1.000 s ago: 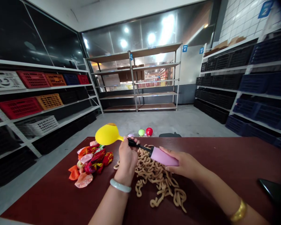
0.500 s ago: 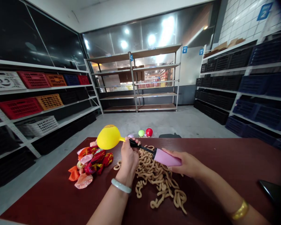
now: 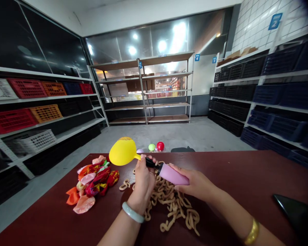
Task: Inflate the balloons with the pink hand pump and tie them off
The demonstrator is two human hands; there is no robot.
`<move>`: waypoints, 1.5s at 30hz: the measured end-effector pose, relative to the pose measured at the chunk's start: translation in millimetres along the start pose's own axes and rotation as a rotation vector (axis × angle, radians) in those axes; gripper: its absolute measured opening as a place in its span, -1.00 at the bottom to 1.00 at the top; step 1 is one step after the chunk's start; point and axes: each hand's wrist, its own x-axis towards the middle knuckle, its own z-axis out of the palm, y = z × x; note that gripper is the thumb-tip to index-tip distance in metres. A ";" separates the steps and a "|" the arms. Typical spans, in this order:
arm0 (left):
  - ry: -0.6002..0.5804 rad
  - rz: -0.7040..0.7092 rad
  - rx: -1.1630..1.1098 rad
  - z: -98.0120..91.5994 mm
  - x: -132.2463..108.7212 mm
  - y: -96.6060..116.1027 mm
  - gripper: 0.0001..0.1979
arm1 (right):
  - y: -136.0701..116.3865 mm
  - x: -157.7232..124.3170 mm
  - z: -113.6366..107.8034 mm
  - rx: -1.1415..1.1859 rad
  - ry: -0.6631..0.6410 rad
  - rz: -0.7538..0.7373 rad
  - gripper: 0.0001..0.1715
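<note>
Slantwise, left hand (image 3: 144, 177) and right hand (image 3: 193, 182) clasp pump (image 3: 170, 173)

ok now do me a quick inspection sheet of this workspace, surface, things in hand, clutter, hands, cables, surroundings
Surface: smooth dark red-brown tabletop
Things in hand: rounded yellow balloon at the black end of a purple cylindrical pump
Clutter: heap of tan rope-like strands; pile of limp multicoloured pieces; flat black glossy object, identity unclear
Hands: left hand around the pump's black end, by the balloon's neck; right hand around the purple barrel
Cables: nothing seen
Surroundings: metal-framed shelves, plastic crates left and right
</note>
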 end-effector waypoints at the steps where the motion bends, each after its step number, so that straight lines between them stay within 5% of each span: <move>1: -0.003 0.014 -0.004 -0.5 2.9 4.9 -0.84 | 0.5 0.2 -0.5 -0.003 -0.001 -0.009 -0.06; 11: 0.059 0.147 -0.068 -22.6 41.8 60.4 -0.90 | 27.1 3.2 -14.1 -0.166 0.006 0.012 -0.10; 17: 0.014 0.141 -0.055 -13.3 29.9 36.8 -0.87 | 31.6 1.3 -15.4 -0.456 0.032 0.130 -0.56; 28: -0.026 0.026 0.003 15.1 -23.0 -19.4 -0.79 | -2.0 -0.7 -1.7 -0.584 0.120 0.183 -0.52; 38: -0.113 -0.042 0.052 26.6 -43.6 -27.2 -0.81 | -27.5 0.4 22.3 -0.486 0.206 0.199 -0.56; 45: -0.055 0.036 -0.003 13.0 -1.2 9.1 -0.86 | -16.8 2.5 9.4 -0.581 0.181 0.198 -0.54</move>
